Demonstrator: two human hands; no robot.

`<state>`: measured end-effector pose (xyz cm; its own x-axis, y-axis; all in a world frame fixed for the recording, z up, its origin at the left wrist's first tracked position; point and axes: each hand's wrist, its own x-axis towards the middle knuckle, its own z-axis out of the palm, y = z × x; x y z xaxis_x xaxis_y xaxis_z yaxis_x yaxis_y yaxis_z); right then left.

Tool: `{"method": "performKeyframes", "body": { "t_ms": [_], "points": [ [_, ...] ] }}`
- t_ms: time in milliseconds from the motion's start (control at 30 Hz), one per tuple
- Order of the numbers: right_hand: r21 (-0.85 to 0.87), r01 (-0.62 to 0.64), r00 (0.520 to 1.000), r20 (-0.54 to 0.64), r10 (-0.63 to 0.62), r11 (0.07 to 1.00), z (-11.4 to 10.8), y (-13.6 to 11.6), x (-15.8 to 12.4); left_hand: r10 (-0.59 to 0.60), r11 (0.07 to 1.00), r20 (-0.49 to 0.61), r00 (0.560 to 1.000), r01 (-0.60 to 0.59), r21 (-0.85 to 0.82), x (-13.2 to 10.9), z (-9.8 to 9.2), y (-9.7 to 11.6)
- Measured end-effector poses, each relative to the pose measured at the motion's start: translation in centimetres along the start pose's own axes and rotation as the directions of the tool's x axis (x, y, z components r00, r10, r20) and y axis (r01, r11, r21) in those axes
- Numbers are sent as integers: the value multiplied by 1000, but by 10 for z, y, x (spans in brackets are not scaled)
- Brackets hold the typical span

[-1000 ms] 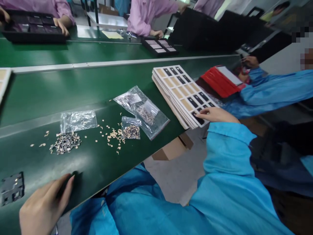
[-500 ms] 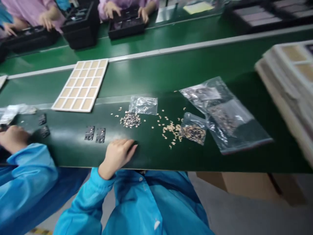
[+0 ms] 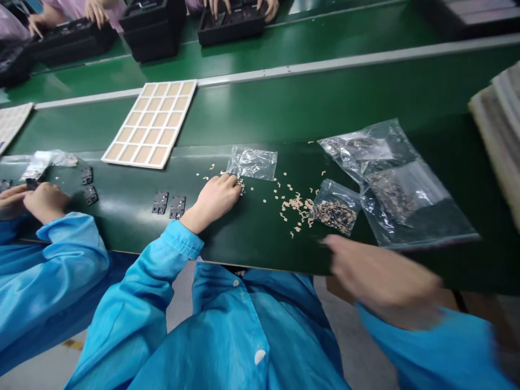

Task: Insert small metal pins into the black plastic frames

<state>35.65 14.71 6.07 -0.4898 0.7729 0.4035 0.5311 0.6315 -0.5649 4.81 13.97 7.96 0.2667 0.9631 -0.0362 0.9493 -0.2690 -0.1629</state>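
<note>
My left hand lies palm down over a pile of small silvery metal pieces, covering most of it. Its fingers are curled and pressed together, and the fingertips are hidden. Two black plastic parts lie just left of that wrist. My right hand is smeared by motion near the table's front edge, with a small dark thing at its fingertips that I cannot name. Beyond it are scattered small tan pieces and a small clear bag full of similar bits.
An empty clear bag lies behind the pile. At right is a larger zip bag, then a stack of trays. A white-framed grid tray sits back left. At left a co-worker's hands handle a dark part.
My left hand has moved forward from the table edge onto the metal pile. My right hand has come into view from the right. The camera view has shifted slightly.
</note>
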Motion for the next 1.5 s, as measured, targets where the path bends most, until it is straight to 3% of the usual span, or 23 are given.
{"method": "performKeyframes", "body": {
  "t_ms": [33, 100, 133, 200, 300, 467, 767, 933, 1033, 1167, 1300, 1500],
  "points": [
    [-15, 175, 983, 61, -174, 984, 12, -10, 2, 24, 1000, 11, 1000, -24, 16, 2, -1, 0],
    [-69, 519, 849, 158, -504, 852, 40, -29, 10, 57, 997, 37, 998, -58, 44, 4, -1, -1],
    [-111, 622, 780, 174, -601, 775, 54, -37, 14, 68, 996, 49, 996, -71, 58, 4, 0, -1],
    [-178, 680, 733, 167, -659, 711, 76, -47, 21, 86, 993, 61, 994, -91, 82, 4, 2, 0],
    [-204, 644, 765, 155, -626, 737, 92, -48, 23, 100, 989, 33, 994, -103, 102, 3, 5, -1],
    [-179, 558, 830, 126, -544, 810, 93, -42, 19, 53, 994, -77, 996, -46, 96, 1, 8, -4],
    [-102, 510, 857, 153, -493, 854, 95, -39, 18, -40, 998, -195, 980, 49, 38, -4, 15, -10],
    [-30, 491, 856, 202, -476, 871, 83, -44, 22, -71, 997, -195, 978, 69, -19, -5, 19, -12],
    [-24, 440, 885, 185, -428, 898, 74, -47, 41, -101, 993, -177, 979, 88, -76, -6, 19, -11],
    [-180, 349, 922, 239, -303, 920, 84, -44, 92, -107, 993, -224, 969, 91, -80, -6, 23, -11],
    [-137, 351, 895, 340, -289, 926, 107, -33, 137, -93, 995, -272, 958, 78, -66, -7, 27, -12],
    [-10, 332, 897, 313, -313, 943, 129, -19, 142, -90, 994, -244, 966, 73, -77, -8, 28, -10]
  ]
}}
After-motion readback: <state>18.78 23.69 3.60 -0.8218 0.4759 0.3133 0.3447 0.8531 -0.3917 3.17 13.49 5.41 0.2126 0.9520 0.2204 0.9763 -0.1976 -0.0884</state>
